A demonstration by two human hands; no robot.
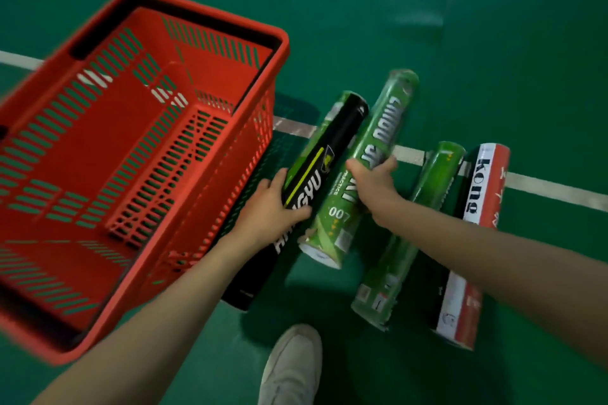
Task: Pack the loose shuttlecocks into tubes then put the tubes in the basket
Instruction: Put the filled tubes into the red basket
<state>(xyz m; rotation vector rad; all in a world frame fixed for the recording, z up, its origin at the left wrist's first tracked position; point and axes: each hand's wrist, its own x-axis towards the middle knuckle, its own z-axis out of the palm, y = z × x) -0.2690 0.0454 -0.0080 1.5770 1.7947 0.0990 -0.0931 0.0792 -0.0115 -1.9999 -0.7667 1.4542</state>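
Head view: the left hand curls round the black tube and the right hand round the green tube, down by the court floor just beside the red basket. Lift each level, clear the rim, lay them lengthwise.

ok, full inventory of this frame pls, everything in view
basket: 1, red, left, nothing inside
black tube: 1, black with a green stripe, just right of the basket, held
lettered green tube: 1, green with white lettering, right of the black tube, held
second green tube: 1, green, on the floor further right
red and white tube: 1, red, white and black, on the floor, far right
floor: green, white lines
loose shuttlecocks: none visible
shoe: 1, pale, bottom centre
left hand: grips the black tube
right hand: grips the lettered green tube
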